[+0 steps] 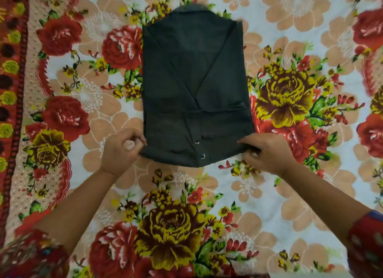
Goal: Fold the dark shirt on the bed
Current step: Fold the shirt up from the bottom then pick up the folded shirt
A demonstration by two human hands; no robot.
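Note:
The dark shirt (pixel 192 85) lies flat on the bed as a narrow upright rectangle, collar at the far end, both sides and sleeves folded inward across the back. Two metal snaps show near its bottom hem. My left hand (pixel 121 151) pinches the hem's lower left corner, fingers curled round the cloth. My right hand (pixel 267 153) pinches the lower right corner in the same way. The hem between my hands is lifted slightly and bunched.
A floral bedsheet (pixel 186 205) with red and yellow roses covers the whole bed around the shirt. A red patterned border (pixel 12 91) runs down the left edge. My patterned sleeves show at the bottom corners.

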